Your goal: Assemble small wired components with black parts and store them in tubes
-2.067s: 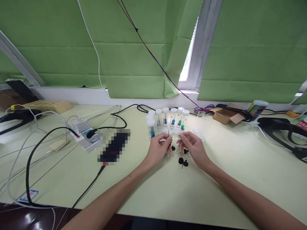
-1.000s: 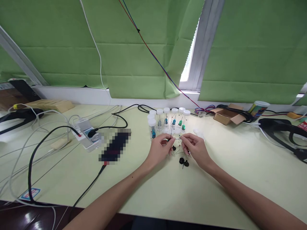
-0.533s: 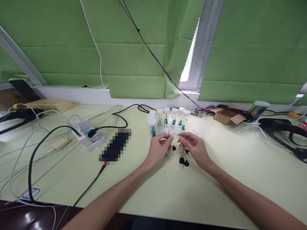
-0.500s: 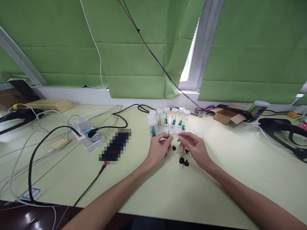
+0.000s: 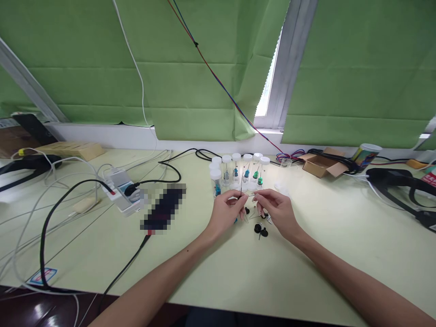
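My left hand pinches a thin dark pin that points upward between thumb and forefinger. My right hand pinches a thin light pin held sideways, its tip close to my left fingertips. Both hands hover just above the pale green table. Small black round-headed pieces lie on the table under my right hand. Directly behind my hands stand several clear vials with white caps, holding blue and green pieces.
A white power strip with black and white cables lies at the left. A blurred dark device lies beside it. An open cardboard box, a printed cup and black gear lie at the right. Green blinds hang behind.
Both hands stay in nearly the same spot. The fingers shift slightly, and the two pins tilt a little between the fingertips.
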Demonstrator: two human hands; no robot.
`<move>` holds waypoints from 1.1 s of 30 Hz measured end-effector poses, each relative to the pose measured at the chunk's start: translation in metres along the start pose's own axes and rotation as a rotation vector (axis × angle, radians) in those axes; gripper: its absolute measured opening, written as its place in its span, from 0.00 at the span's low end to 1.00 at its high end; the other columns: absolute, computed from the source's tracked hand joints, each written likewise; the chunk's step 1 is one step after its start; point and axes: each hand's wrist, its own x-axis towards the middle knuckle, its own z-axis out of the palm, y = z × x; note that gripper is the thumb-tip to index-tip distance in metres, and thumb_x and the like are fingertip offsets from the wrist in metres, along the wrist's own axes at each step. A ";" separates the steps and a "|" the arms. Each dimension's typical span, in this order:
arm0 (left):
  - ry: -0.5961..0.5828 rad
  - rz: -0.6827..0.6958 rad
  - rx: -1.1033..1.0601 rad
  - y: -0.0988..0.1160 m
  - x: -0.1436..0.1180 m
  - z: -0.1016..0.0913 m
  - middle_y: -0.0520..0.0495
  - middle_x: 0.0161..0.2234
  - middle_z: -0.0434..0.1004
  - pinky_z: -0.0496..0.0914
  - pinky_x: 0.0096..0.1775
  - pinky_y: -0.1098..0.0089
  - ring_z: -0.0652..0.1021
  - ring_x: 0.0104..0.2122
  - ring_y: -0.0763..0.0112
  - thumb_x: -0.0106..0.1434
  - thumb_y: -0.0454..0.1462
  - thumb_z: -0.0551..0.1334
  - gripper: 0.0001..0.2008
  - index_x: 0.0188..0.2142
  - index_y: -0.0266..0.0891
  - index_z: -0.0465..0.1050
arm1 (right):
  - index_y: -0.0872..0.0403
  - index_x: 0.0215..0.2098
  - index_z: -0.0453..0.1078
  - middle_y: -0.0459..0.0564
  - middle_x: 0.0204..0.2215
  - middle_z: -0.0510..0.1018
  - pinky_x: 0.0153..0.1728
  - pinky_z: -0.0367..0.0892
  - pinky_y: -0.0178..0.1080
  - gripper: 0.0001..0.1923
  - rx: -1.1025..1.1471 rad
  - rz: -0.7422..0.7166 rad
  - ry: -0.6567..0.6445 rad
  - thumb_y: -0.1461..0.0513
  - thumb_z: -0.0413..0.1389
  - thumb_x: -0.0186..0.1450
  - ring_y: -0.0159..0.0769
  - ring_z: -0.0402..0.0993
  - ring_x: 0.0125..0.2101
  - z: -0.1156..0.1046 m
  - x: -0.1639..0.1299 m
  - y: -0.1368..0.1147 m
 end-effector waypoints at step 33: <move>-0.131 -0.107 -0.087 -0.005 0.002 -0.001 0.50 0.23 0.74 0.71 0.33 0.67 0.75 0.21 0.71 0.59 0.47 0.64 0.15 0.34 0.36 0.74 | 0.54 0.33 0.69 0.42 0.19 0.71 0.16 0.60 0.33 0.14 0.015 0.054 0.021 0.52 0.61 0.62 0.27 0.63 0.15 0.001 -0.001 0.001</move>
